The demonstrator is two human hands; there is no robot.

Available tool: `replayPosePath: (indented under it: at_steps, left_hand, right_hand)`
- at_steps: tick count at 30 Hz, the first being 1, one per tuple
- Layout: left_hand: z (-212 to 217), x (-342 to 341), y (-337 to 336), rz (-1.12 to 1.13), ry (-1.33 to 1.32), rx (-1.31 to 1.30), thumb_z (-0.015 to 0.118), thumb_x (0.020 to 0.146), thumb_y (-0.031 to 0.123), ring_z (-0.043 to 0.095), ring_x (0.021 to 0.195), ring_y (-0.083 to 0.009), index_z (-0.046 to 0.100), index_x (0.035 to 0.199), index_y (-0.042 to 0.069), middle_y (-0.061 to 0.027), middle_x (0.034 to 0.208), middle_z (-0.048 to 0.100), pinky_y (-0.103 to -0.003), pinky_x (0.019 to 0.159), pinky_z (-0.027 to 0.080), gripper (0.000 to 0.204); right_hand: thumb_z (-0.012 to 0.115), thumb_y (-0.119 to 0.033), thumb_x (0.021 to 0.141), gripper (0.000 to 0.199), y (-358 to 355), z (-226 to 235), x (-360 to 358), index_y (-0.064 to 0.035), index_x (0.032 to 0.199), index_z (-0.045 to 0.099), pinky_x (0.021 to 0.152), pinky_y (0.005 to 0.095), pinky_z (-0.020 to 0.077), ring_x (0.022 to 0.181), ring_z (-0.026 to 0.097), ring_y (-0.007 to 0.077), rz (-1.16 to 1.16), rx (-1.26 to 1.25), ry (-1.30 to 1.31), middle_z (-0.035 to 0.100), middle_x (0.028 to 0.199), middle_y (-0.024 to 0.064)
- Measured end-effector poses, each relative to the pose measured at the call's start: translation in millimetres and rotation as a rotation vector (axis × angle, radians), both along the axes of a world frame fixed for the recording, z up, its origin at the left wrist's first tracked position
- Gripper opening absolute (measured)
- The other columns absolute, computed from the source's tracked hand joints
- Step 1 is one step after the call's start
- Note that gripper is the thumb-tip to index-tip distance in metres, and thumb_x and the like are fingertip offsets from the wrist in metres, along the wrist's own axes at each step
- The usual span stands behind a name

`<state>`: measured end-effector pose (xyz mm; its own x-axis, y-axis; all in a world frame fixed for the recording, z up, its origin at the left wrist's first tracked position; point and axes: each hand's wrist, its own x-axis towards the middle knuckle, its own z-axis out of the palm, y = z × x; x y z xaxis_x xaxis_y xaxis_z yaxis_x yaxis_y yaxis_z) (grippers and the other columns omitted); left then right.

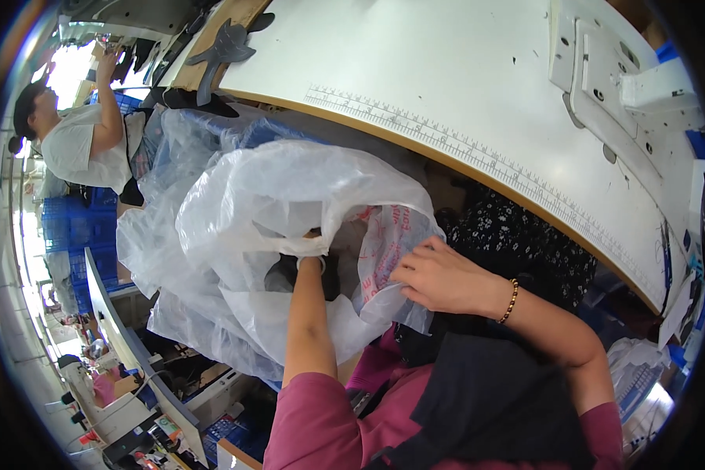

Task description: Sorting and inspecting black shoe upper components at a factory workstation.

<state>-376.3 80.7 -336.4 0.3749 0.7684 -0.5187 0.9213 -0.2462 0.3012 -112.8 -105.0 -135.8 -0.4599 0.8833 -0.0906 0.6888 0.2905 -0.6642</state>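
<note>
Dark cloth (489, 399) lies nearest; right hand (449, 276) clamps the plastic bag (227, 207). Left hand hidden inside — I can't confirm its grip. Likely light, limp, slippery — hold the bunched rim.

Red lettering (397, 227) is printed on a cloudy plastic bag (235, 196), and a numbered ruler scale (415, 124) lines the white desk (415, 47).

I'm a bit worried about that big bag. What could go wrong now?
The bag might tear or slip, since the right hand has it by its thin edge. The left arm reaches inside, where the hand is mostly hidden, so it might bump something unseen. The beaded bracelet might snag if it brushes the plastic.
</note>
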Motion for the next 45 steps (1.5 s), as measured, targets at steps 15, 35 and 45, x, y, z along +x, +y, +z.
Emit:
replayPosePath:
  at_steps: [15,35,45]
  left_hand:
    - [142.7,-77.6,44.6,0.401,-0.376,-0.546,0.059,0.081,0.027,0.046,0.118,-0.0242,0.033,0.139,0.002,-0.0128,0.13,0.048,-0.042,0.099,0.036,0.068]
    - [308.8,117.2,-73.2,0.206,-1.059,-0.993,0.063,0.058,0.003,0.057,0.099,-0.0209,0.039,0.131,-0.006,-0.0147,0.116,0.056,-0.025,0.083,0.046,0.078]
    - [396.7,262.1,-85.8,-0.116,-0.844,-0.962,0.06,0.076,0.01,0.058,0.096,-0.0174,0.03,0.137,-0.001,-0.0144,0.113,0.055,-0.026,0.081,0.047,0.068]
  right_hand:
    - [0.058,-0.015,0.083,0.044,6.1,20.0,8.6,-0.0055,0.124,0.046,0.087,0.0421,0.0415,0.102,0.055,0.0316,-0.142,0.096,0.321,0.051,0.113,0.0161]
    - [0.069,-0.008,0.078,0.007,-9.5,126.1,109.4,-0.0033,0.084,0.067,0.07,0.0252,0.047,0.077,0.058,0.0131,-0.234,0.141,0.823,0.062,0.087,0.0039]
    - [0.07,-0.002,0.073,0.009,-99.9,221.3,185.9,-0.0039,0.081,0.066,0.064,0.0258,0.0475,0.073,0.061,0.0192,-0.716,0.716,0.362,0.061,0.08,0.0076]
